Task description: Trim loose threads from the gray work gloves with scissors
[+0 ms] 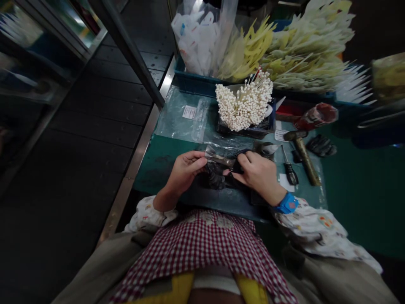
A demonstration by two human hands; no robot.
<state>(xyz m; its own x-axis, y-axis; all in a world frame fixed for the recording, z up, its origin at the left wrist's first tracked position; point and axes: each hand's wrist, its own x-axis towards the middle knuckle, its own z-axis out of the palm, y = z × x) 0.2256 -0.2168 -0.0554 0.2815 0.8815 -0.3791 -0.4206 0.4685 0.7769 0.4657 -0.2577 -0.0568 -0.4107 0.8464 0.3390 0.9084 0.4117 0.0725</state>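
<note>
My left hand is closed, its thumb and fingertips pinching the left end of a clear plastic strip. The strip runs across toward my right hand. Those right fingers are curled around something dark that I cannot make out, near the strip's right end. Below the strip, between both hands, sits a black bundled object whose kind is unclear in the dim light. Just beyond the right knuckles lies a small grey-white piece.
Behind my hands, a black tray holds many white-tipped stems. A screwdriver, a hammer and a dark glove lie to the right. Blue bins with white and yellow-green pieces line the back. A metal post stands left.
</note>
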